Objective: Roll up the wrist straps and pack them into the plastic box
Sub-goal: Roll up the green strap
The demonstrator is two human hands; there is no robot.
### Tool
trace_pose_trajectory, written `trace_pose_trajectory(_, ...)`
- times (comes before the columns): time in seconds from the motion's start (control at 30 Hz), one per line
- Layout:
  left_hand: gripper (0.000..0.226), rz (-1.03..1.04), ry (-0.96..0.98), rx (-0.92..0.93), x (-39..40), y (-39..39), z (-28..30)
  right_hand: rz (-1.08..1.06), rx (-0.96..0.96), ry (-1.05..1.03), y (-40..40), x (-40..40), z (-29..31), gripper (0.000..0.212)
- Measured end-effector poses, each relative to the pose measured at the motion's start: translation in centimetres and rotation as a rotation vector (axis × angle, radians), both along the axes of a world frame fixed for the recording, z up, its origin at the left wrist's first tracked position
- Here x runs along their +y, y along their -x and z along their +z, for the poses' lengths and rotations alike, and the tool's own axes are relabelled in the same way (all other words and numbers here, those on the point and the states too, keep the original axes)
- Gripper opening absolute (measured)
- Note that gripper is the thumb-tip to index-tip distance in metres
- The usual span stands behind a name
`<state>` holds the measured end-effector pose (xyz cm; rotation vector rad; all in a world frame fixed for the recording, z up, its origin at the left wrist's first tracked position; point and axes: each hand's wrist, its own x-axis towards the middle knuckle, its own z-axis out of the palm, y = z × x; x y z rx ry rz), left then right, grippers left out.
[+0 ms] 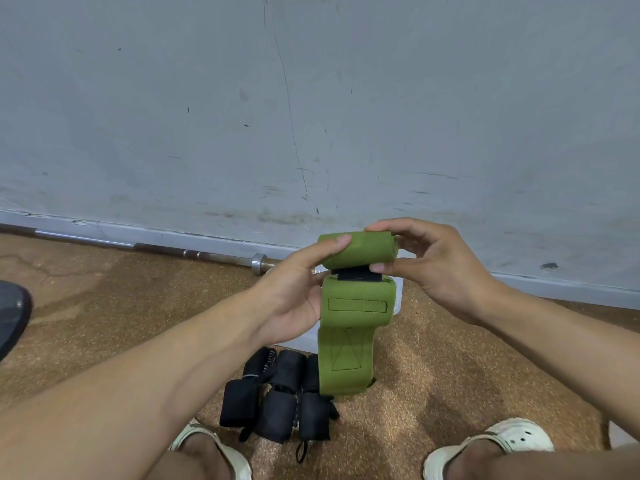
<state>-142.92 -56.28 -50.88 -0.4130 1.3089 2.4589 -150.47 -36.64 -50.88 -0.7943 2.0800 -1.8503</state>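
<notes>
The green wrist strap (358,306), half rolled, was pinched at its rolled top by the left hand (294,299) and right hand (429,268) above the plastic box (398,299), contents hidden. Black straps (277,400) lay on the floor (433,375) nearby.

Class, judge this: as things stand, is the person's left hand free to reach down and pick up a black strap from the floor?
Probably not yet. The left hand grips the half-rolled green strap together with the right hand. The black straps lie unobstructed below, so only that grip hinders it.
</notes>
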Motion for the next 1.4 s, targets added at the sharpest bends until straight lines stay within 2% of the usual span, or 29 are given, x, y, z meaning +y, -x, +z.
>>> trace_pose_trajectory(0.1, 0.037, 0.019, 0.006, -0.008, 0.1, 0.1, -0.2, 0.042, -0.077, -0.017, 0.6, 0.4, 0.2, 0.053)
trace_pose_trajectory(0.2, 0.053, 0.035, 0.066, 0.022, 0.0, 0.4, -0.2, 0.176, -0.305, -0.006, 0.8, 1.0, 0.4, 0.062)
trace_pose_trajectory(0.3, 0.066, 0.077, 0.086, 0.051, -0.3, 0.7, -0.5, 0.173, -0.444, -0.028, 0.8, 1.1, 0.3, 0.075)
trace_pose_trajectory(0.4, 0.073, 0.062, 0.053, 0.054, -0.5, 0.8, -1.1, 0.203, -0.398, -0.113, 0.6, 1.2, -0.1, 0.062)
trace_pose_trajectory(0.53, 0.097, 0.068, -0.014, 0.007, 0.0, 1.1, -2.0, 0.113, -0.270, -0.012, 0.5, 1.2, -0.4, 0.053)
trace_pose_trajectory(0.57, 0.095, 0.052, -0.025, 0.001, 0.2, 1.0, -2.0, 0.088, -0.242, 0.007, 0.5, 1.2, -0.4, 0.054)
trace_pose_trajectory(0.67, 0.048, -0.016, 0.083, 0.032, 0.8, 0.7, -1.4, 0.054, -0.156, 0.010, 0.5, 1.0, -0.5, 0.055)
trace_pose_trajectory(0.73, 0.040, -0.022, 0.100, 0.051, 0.8, 0.5, -1.2, 0.040, -0.100, -0.008, 0.3, 1.0, -0.4, 0.057)
trace_pose_trajectory(1.03, 0.040, -0.115, 0.142, 0.036, 0.5, 0.2, -0.8, -0.042, 0.109, 0.004, -0.1, 0.4, -0.3, 0.053)
trace_pose_trajectory(1.13, 0.053, -0.113, 0.131, 0.061, 0.7, 0.2, -0.6, -0.036, 0.134, 0.027, -0.3, 0.3, -0.9, 0.060)
trace_pose_trajectory(1.2, 0.046, -0.074, 0.145, 0.053, 0.7, 0.2, -0.5, -0.009, 0.170, -0.021, -0.2, 0.1, -1.1, 0.064)
trace_pose_trajectory(1.3, 0.041, -0.012, 0.162, 0.067, 0.4, 0.3, -0.4, 0.065, 0.054, -0.052, 0.2, 0.4, -0.6, 0.060)
trace_pose_trajectory(1.4, 0.045, 0.020, 0.175, 0.136, 0.2, 0.4, -0.2, 0.069, -0.098, -0.139, 0.5, 0.9, -0.3, 0.086)
